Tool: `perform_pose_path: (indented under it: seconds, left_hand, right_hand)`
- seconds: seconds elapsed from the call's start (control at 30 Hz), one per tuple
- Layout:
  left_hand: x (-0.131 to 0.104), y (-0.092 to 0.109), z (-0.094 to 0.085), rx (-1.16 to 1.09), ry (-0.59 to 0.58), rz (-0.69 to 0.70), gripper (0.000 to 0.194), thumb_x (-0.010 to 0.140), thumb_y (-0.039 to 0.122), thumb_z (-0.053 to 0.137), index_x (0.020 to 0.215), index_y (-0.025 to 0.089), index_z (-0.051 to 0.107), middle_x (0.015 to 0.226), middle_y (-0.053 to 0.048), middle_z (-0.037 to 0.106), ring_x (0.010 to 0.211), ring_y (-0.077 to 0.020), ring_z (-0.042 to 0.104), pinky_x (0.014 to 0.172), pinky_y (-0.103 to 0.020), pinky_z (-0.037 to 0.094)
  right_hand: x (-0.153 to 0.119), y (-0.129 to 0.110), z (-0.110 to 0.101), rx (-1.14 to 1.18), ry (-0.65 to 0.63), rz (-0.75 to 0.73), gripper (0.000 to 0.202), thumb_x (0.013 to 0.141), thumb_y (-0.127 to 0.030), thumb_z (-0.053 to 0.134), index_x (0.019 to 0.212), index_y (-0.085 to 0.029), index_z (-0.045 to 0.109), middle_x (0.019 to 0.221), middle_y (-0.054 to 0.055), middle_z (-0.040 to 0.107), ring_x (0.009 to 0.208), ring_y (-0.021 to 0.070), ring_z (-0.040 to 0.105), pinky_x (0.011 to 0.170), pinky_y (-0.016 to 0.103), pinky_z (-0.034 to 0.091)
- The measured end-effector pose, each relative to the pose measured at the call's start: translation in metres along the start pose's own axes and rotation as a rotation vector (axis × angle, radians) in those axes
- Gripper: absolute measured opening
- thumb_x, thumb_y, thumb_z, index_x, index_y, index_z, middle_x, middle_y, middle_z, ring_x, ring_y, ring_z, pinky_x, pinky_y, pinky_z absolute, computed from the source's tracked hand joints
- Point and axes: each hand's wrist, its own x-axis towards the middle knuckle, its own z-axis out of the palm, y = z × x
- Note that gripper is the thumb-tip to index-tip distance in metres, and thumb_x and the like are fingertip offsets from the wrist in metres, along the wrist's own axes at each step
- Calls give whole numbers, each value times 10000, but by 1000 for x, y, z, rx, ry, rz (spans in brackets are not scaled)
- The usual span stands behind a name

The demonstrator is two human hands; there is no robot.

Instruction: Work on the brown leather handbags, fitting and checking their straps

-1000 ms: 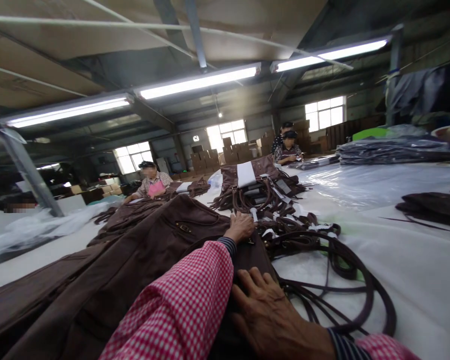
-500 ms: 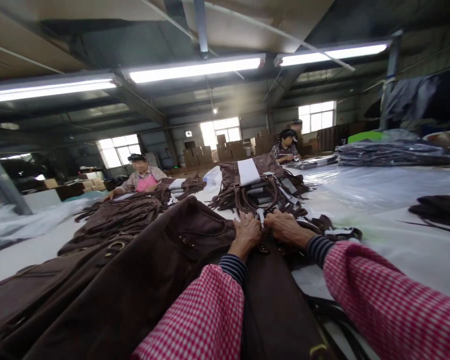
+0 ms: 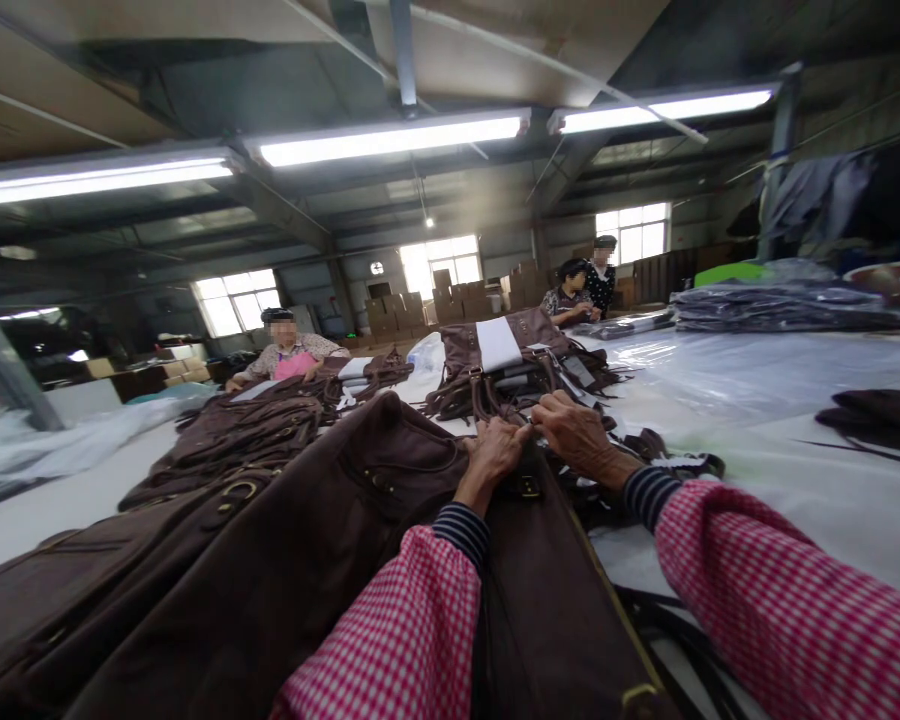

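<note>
A large dark brown bag (image 3: pixel 270 540) lies across the table in front of me, with a second brown panel (image 3: pixel 547 590) to its right. At that panel's far end, my left hand (image 3: pixel 496 450) is closed, its fingertips pinched on something too small to make out. Close beside it, fingertips nearly touching, my right hand (image 3: pixel 574 435) is closed in a pinch as well; what it grips is hidden. A small brass buckle (image 3: pixel 529 487) shows just below the hands.
Stacked brown bags with a white wrap (image 3: pixel 497 345) stand beyond my hands. More brown bags (image 3: pixel 232 430) lie at left, near a person in a pink apron (image 3: pixel 292 350). Two people (image 3: pixel 581 285) are at the back. Plastic-wrapped goods (image 3: pixel 780 305) lie at right.
The white toothed strip between my hands is no longer visible. My right hand has shifted slightly up and its fingers are drawn in. A person at the back has moved into fuller view.
</note>
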Motion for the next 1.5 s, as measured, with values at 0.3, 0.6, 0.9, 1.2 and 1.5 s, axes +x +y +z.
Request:
perform_pose_path:
  seconds: [0.3,0.6,0.9,1.2,1.5]
  left_hand:
    - [12,-10,-2,-558,26,-82,495,762,616,663,638,140,614,606,-29,568,587,-141,502,591,-264,405]
    - [17,-6,11,-661,110,-108,215,794,345,678,855,139,669,727,-26,652,626,-129,561,580,-225,427]
    - [17,-5,9,-316,168,-140,230,834,383,633,742,173,612,663,-10,584,692,-168,548,616,-247,378]
    - [18,-2,1,-196,151,-49,334,855,471,616,672,204,532,599,26,502,653,-171,525,593,-239,323]
    - [18,-6,2,-195,199,-127,346,873,387,587,595,194,518,603,1,515,651,-175,526,588,-254,307]
  right_hand:
    - [3,4,3,262,76,98,116,973,-267,561,965,-220,667,885,24,687,914,195,556,699,281,322]
    - [-6,7,-12,239,-160,74,185,942,-255,558,983,-229,736,910,51,701,910,195,591,759,281,349]
    - [-8,0,-28,197,-310,100,205,909,-242,525,1006,-187,697,984,112,740,923,238,683,750,284,422]
    - [0,-8,-18,99,-190,35,239,931,-155,461,1085,-192,640,1048,93,733,928,217,698,723,268,443]
    - [1,-8,-23,102,-183,-57,229,950,-155,444,1053,-188,644,969,76,739,837,195,698,632,257,371]
